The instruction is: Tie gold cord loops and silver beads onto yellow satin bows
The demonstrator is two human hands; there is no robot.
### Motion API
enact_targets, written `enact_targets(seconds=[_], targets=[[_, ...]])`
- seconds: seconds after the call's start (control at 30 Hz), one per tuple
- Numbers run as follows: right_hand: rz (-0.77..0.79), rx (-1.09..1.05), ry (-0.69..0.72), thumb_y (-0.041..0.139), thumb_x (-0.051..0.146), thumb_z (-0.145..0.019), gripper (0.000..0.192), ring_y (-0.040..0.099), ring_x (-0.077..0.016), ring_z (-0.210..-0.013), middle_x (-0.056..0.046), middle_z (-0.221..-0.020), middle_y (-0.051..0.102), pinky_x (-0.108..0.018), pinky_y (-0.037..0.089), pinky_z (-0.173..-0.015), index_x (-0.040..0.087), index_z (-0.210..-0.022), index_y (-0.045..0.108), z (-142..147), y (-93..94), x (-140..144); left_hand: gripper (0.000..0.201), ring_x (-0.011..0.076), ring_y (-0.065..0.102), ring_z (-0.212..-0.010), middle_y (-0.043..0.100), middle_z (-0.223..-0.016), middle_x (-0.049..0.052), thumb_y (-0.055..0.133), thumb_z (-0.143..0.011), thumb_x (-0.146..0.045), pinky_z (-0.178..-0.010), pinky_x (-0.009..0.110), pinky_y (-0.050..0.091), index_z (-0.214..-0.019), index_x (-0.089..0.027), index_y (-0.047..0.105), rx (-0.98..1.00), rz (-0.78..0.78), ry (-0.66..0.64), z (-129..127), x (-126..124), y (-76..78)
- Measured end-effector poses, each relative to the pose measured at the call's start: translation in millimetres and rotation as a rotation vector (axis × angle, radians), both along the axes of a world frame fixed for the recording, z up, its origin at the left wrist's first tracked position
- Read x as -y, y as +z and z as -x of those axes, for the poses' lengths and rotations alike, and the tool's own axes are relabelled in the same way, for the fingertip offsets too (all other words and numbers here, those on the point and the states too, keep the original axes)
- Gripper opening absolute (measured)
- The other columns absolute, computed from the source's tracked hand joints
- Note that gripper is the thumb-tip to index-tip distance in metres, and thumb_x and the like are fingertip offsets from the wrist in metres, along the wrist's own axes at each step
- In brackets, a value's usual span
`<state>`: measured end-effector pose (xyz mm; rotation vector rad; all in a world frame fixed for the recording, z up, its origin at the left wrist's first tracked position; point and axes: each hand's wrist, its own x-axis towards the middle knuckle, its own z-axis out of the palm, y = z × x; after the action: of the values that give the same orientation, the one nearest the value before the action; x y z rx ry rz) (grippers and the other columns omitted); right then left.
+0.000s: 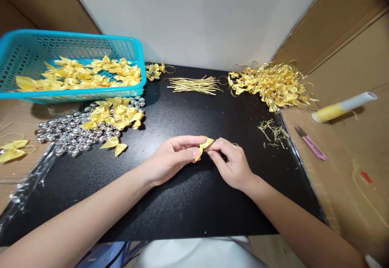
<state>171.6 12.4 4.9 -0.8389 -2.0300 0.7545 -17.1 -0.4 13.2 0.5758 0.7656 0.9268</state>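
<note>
We see a small yellow ribbon bow (pixel 204 145) pinched between two hands above the middle of the black bench (pixel 182 203), slightly toward the near edge. The left hand (pixel 173 157) closes its thumb and fingertips on the bow's left side, while the right hand (pixel 231 163) grips the bow's right end with thumb and forefinger; a thin gold loop shows just behind the right knuckles, though we cannot tell whether it is held.

To the left of the hands, a single loose bow (pixel 114 144) lies on the bench, just beside a spread of silver bells (pixel 68 134) that carries a heap of yellow bows (pixel 117 114) on its far side. Farther left and farther off, a turquoise basket (pixel 75 41) stands tilted and holds many more bows. One more bow (pixel 13 148) lies at the far left edge on cardboard.

At the far side of the bench we find a bundle of gold wire ties (pixel 194 84), and to the right of it a large tangled pile of finished bows (pixel 273 82) with gold loops. Gold trimmings (pixel 273 131) are scattered near the right edge. On the cardboard to the right lie pink snips (pixel 311 144) and, farther off, a white and yellow tube (pixel 343 106). A white wall rises behind the bench, with cardboard panels on both sides.
</note>
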Motion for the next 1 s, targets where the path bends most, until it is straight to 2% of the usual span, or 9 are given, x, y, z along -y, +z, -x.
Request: enact_targets(seconds=[0.23,0.47,0.77,1.0], targets=[[0.000,0.008,0.003,0.049,0.015,-0.093,0.015,0.060,-0.0136,-0.069,0.000,-0.075,0.065,-0.027,0.048,-0.066,0.022,-0.083,0.057,0.8,0.1,-0.6,0.025,0.0057,0.058,-0.067,0.074,-0.079,0.000,0.085,-0.064,-0.015,-0.067,0.017,0.046,-0.088,-0.022,0.080,0.027,0.001,-0.012,-0.5,-0.8,-0.5],[-0.019,0.009,0.000,0.049,0.015,-0.093,0.015,0.059,-0.0136,-0.068,0.000,-0.074,0.065,-0.027,0.047,-0.065,0.022,-0.082,0.058,1.6,2.0,-0.5,0.024,0.0071,0.057,-0.065,0.074,-0.079,0.001,0.084,-0.065,-0.016,-0.067,0.021,0.046,-0.088,-0.022,0.079,0.011,-0.002,-0.011,0.3,-0.6,-2.6],[-0.047,0.000,-0.006,0.050,0.012,-0.092,0.015,0.053,-0.0125,-0.063,0.001,-0.069,0.061,-0.026,0.044,-0.062,0.021,-0.082,0.057,1.0,1.9,0.2,0.024,0.0053,0.059,-0.066,0.074,-0.078,0.000,0.084,-0.065,-0.015,-0.068,0.017,0.046,-0.088,-0.022,0.079,0.022,-0.006,-0.016,0.3,-0.4,-3.6],[-0.040,-0.011,-0.003,0.050,0.012,-0.092,0.015,0.055,-0.0129,-0.065,0.001,-0.070,0.062,-0.026,0.044,-0.063,0.021,-0.082,0.058,1.5,2.4,-0.1,0.024,0.0059,0.059,-0.066,0.074,-0.079,0.000,0.085,-0.065,-0.015,-0.069,0.018,0.047,-0.088,-0.022,0.079,0.033,-0.006,-0.008,1.3,0.0,-3.9]])
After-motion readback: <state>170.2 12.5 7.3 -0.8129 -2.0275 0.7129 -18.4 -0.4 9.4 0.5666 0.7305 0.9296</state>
